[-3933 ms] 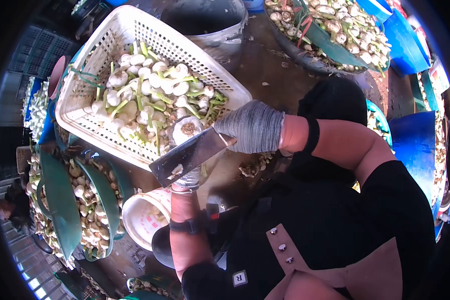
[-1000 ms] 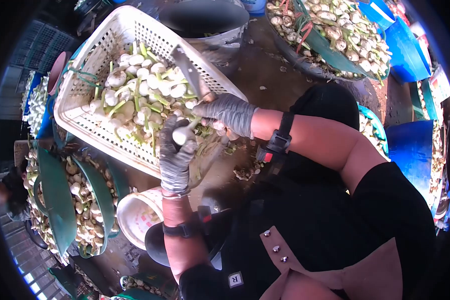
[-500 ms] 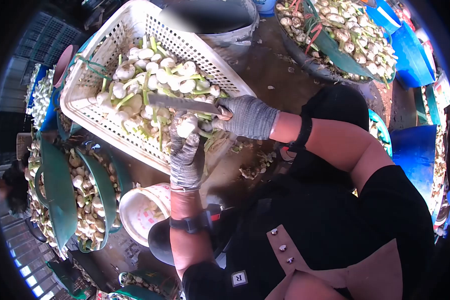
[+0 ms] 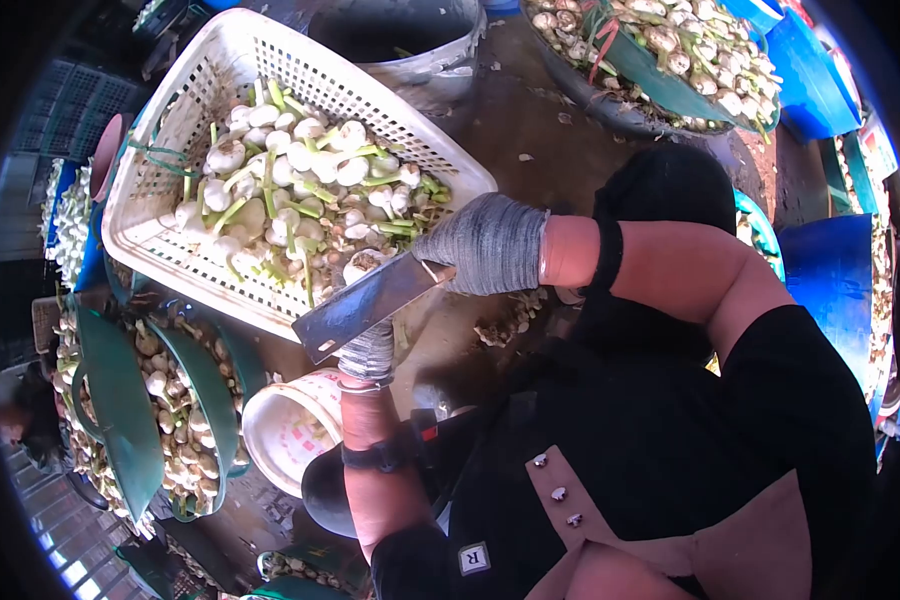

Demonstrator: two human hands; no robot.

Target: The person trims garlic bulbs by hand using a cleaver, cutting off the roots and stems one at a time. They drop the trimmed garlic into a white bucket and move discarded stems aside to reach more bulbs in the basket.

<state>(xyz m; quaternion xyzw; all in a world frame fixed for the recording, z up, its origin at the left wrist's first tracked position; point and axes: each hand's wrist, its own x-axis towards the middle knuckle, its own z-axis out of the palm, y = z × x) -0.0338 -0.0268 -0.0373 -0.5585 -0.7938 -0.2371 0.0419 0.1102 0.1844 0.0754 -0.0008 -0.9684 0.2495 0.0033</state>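
Note:
My right hand [image 4: 490, 243], in a grey knitted glove, is closed round the handle of a wide-bladed knife [image 4: 370, 303]. The blade slants down to the left, across my left hand [image 4: 369, 352]. A garlic bulb [image 4: 364, 264] shows just above the blade, held in my left hand, whose fingers are mostly hidden behind the knife. Both hands are at the near right edge of a white perforated basket [image 4: 205, 282]. White garlic bulbs with green stems [image 4: 300, 160] are heaped inside it.
A white bucket [image 4: 270, 435] stands near my left forearm. Green tubs of garlic [image 4: 195, 400] are at the left, a dark bucket [image 4: 440, 68] beyond the basket, a heaped tub [image 4: 660, 85] at the upper right, and blue containers [image 4: 825, 285] at the right. A person is partly visible at the far left.
The knife has swung down and towards me, from above the bulb to across my left hand. My right hand has turned with it. The basket appears slightly further left.

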